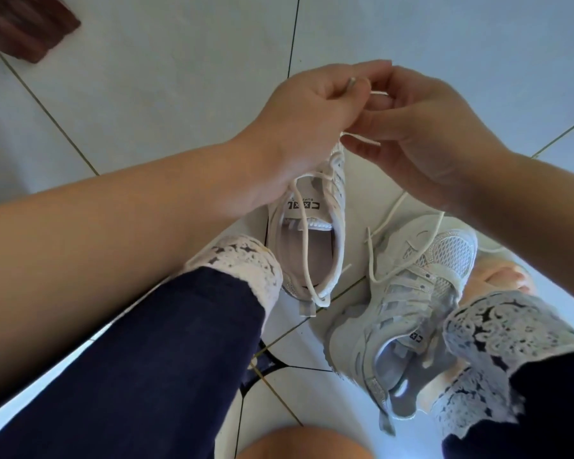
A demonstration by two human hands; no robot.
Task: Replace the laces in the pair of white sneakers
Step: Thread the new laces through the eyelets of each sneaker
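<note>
1. The lace being worked is threaded in the sneaker that sits on the tiled floor between the person's knees. A long slack loop of it droops across the shoe's opening down to the heel. The rest climbs from the front eyelets straight up to the fingers.
2. That shoe's long axis runs away from the person, heel nearest, toe hidden under the hands. So the eyelets sit right below both hands, and the lace has to come back down and toward the tongue.
3. The left hand pinches the lace tip between thumb and forefinger, with the tip poking out to the left. The right hand has its fingers curled on the other strand, touching the left fingertips. Both are about equally near the eyelets.
4. Honestly can't tell which eyelet the strand leaves, since the hands cover it.
5. The second sneaker lies tipped just beside, to the right, with its loose lace trailing on the floor.
6. Around them: dark trousers with lacy cuffs, and a bare foot at right.
</note>
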